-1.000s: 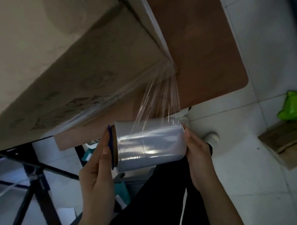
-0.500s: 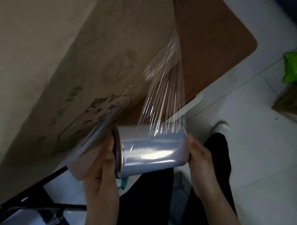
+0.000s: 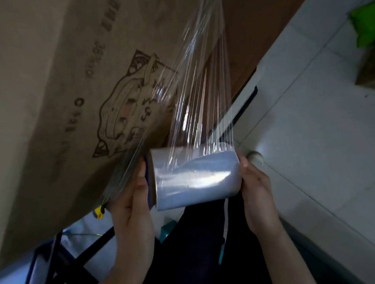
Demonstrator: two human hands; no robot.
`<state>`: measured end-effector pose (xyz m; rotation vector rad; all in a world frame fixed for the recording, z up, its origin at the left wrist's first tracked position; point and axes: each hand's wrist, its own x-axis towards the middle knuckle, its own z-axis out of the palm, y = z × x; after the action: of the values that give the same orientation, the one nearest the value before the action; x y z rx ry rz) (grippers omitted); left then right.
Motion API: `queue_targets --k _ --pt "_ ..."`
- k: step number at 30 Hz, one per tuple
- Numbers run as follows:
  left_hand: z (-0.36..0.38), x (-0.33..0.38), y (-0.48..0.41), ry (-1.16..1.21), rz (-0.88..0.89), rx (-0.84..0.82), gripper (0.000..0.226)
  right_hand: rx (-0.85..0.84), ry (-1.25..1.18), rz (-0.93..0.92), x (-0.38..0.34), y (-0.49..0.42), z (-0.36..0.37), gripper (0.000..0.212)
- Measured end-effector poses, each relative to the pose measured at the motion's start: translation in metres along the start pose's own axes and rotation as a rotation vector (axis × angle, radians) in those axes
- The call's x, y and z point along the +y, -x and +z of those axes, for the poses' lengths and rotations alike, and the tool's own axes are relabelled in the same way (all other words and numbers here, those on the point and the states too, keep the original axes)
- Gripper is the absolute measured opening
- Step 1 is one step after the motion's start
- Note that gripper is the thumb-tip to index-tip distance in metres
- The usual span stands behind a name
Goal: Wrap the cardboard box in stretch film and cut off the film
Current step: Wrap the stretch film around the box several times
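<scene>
Large brown printed cardboard box [image 3: 74, 103] fills upper left | shiny grey roll of clear stretch film [image 3: 196, 175] lower centre, left hand [image 3: 131, 199] and right hand [image 3: 258, 192] gripping its ends, fingers [image 3: 247, 167] curled | risk: taut streaked film sheet [image 3: 201, 88] may rope or tear if pulled unevenly.

Printed brown cardboard box [image 3: 74, 92] looms upper left; glossy film roll [image 3: 195, 176] lies horizontal below, its clear film [image 3: 201, 77] stretched up
</scene>
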<state>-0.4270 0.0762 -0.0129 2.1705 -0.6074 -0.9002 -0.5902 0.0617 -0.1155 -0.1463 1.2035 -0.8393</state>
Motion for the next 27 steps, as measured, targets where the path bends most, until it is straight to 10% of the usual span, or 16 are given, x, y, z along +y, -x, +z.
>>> queue_targets --k 27 --pt "-0.145 -0.106 0.011 -0.082 0.052 -0.259 0.030 0.209 -0.312 -0.262 0.210 0.111 0.043 0.042"
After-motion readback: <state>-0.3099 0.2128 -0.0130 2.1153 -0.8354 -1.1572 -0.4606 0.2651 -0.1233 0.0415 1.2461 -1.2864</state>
